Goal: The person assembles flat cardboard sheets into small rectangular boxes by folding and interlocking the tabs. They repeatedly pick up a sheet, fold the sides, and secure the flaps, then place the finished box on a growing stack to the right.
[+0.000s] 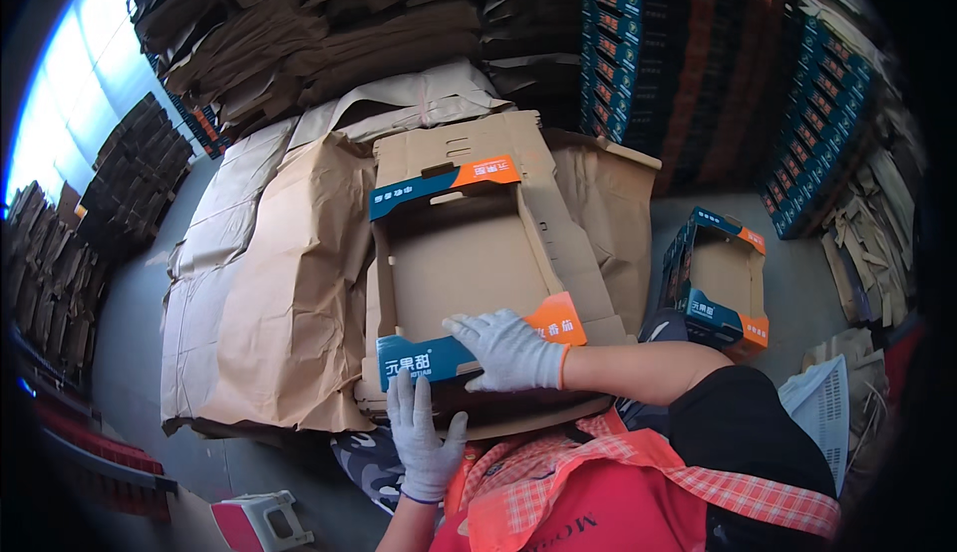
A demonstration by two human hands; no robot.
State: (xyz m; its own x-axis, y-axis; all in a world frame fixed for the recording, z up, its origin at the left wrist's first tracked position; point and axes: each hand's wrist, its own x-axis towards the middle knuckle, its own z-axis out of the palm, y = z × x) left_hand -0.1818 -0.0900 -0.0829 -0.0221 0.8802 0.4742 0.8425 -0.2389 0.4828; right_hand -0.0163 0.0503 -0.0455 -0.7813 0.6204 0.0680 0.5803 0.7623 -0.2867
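Observation:
A shallow cardboard tray box [469, 263] with blue and orange printed end walls lies in front of me on flat cardboard blanks [588, 253]. My right hand [513, 351], in a grey-white knit glove, lies across its near wall, fingertips at the rim and thumb spread lower down. My left hand [424, 442], gloved alike, is upright with stretched fingers, its fingertips at the lower left corner of that wall. Neither hand is wrapped round anything that I can see. The underside of the near wall is partly hidden by my hands.
Brown wrapping paper [289, 293] covers the bundle on the left. A second formed tray box [728, 278] stands at the right. Tall stacks of blue boxes [610, 54] and flattened cardboard [329, 29] rise behind. A small stool [264, 522] stands at lower left.

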